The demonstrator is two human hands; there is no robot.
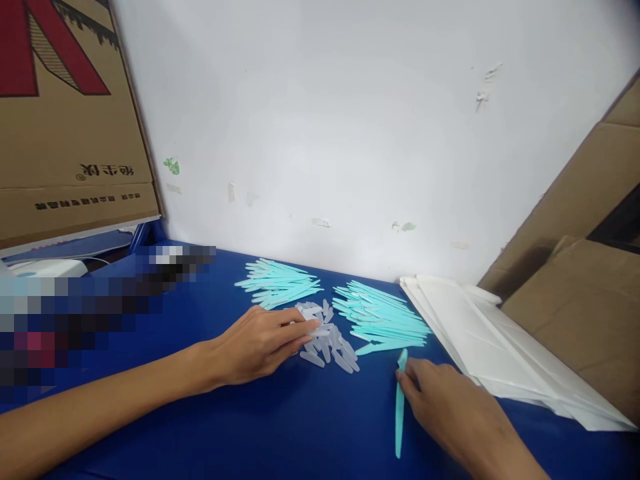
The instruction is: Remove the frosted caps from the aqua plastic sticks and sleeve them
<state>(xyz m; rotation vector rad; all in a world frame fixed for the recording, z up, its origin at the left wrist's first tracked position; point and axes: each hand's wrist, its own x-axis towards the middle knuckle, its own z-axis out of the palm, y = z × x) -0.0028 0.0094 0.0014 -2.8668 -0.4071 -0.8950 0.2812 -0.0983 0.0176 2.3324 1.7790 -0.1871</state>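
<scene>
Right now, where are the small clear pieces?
In the head view, the clear pieces lie heaped on the blue table, just right of centre, left of the right teal pile, with the left hand reaching over their left side.

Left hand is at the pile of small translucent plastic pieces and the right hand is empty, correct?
Not empty: the head view shows the right hand holding a long, slim turquoise plastic stick. The left hand is indeed at the small translucent plastic pieces.
</scene>
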